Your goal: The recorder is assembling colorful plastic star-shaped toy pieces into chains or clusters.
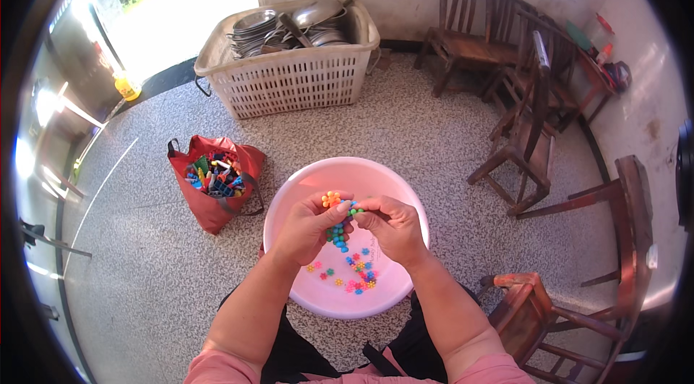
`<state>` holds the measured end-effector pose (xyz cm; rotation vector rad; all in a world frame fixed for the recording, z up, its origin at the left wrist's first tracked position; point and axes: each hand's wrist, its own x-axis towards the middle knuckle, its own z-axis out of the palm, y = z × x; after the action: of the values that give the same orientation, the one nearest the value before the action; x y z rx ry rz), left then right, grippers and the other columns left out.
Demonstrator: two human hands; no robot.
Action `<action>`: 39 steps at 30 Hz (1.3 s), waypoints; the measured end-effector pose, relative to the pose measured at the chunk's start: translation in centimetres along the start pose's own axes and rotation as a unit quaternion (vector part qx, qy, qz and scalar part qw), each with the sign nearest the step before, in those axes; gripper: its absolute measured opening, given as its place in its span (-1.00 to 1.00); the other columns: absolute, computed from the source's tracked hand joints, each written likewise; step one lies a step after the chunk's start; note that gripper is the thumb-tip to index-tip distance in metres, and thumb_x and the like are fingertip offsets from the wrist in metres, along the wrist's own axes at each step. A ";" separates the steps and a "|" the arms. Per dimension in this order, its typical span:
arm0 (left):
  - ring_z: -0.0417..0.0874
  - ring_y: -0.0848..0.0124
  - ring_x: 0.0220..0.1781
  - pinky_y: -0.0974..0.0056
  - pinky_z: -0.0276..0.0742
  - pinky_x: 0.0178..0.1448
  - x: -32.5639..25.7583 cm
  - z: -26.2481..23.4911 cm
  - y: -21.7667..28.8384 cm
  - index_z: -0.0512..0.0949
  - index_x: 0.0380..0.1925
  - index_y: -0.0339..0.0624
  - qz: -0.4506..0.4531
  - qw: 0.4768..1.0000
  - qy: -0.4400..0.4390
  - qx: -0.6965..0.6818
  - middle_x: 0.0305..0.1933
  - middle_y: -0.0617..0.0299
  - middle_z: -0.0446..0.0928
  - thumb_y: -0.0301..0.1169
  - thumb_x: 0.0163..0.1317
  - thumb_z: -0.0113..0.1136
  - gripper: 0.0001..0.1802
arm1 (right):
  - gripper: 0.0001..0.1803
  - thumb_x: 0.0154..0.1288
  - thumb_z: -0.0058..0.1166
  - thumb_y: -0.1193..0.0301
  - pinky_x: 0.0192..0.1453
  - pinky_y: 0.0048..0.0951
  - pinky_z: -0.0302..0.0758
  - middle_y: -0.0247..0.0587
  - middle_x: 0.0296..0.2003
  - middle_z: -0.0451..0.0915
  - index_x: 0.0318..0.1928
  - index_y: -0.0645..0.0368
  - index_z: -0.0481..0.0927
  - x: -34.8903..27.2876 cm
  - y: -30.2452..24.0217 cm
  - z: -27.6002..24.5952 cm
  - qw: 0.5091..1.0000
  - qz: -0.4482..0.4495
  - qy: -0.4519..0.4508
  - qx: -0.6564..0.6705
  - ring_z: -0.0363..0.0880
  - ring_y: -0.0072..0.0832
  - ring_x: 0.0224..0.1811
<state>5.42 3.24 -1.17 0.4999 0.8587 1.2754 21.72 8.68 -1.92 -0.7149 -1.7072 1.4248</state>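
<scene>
Over a pink plastic basin (295,194), both hands are together on a cluster of linked flower-shaped plastic pieces (337,235), mostly blue and green. My left hand (307,225) is closed around the cluster, partly hiding it. An orange flower-shaped piece (331,199) shows at the top of those fingers. My right hand (395,231) pinches a small green piece (356,211) against the cluster's upper right side; I cannot tell whether it is joined on. Loose flower-shaped pieces (359,266) in pink, yellow, blue, green and red lie scattered on the basin's bottom.
Left of the basin stands a red bag (210,214) filled with mixed plastic toy pieces. A large white slatted basket (289,87) of metal pans and dishes stands at the back. Wooden chairs (531,160) line the right side. A bright doorway (191,15) opens at the far left.
</scene>
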 end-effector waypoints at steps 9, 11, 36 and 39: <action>0.58 0.39 -0.31 0.33 0.52 -0.19 -0.7 0.9 0.9 0.30 0.11 -0.27 -0.015 0.996 -0.039 -0.080 -0.27 0.18 0.51 -0.41 0.24 0.05 -0.56 | -0.85 0.25 0.02 0.44 -0.30 -0.59 0.45 -0.30 -0.39 0.51 -0.21 0.22 0.49 0.5 0.2 -0.1 0.906 0.141 0.033 0.397 0.47 -0.58 -0.45; 0.58 0.40 -0.30 0.32 0.52 -0.18 -0.7 0.4 0.7 0.26 0.15 -0.25 -0.016 0.996 -0.043 -0.071 -0.27 0.18 0.51 -0.41 0.24 0.05 -0.53 | -0.82 0.26 0.02 0.37 -0.37 -0.59 0.42 -0.32 -0.42 0.49 -0.20 0.20 0.46 0.8 -1.1 -0.4 0.872 0.188 0.037 0.450 0.45 -0.58 -0.48; 0.54 0.53 -0.39 0.46 0.43 -0.39 -0.3 0.8 -0.8 0.44 -0.27 -0.23 0.112 0.982 0.004 0.153 -0.37 0.26 0.52 -0.39 0.15 0.20 -0.79 | -0.84 0.17 0.14 0.43 -0.64 -0.70 0.18 -0.32 -0.56 0.48 -0.33 0.26 0.50 0.6 0.2 0.0 0.930 0.217 0.004 0.296 0.27 -0.72 -0.67; 0.54 0.53 -0.39 0.46 0.44 -0.38 -0.4 0.7 0.0 0.44 -0.27 -0.23 0.048 0.996 -0.034 0.074 -0.36 0.26 0.51 -0.40 0.16 0.19 -0.80 | -0.86 0.18 0.13 0.44 -0.64 -0.69 0.17 -0.32 -0.56 0.47 -0.34 0.26 0.49 0.7 0.1 -0.3 0.907 0.225 -0.020 0.354 0.25 -0.71 -0.67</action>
<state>5.93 2.97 -0.67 0.7063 0.8852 1.2791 21.59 9.38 -1.81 -0.6765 -0.9379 2.2163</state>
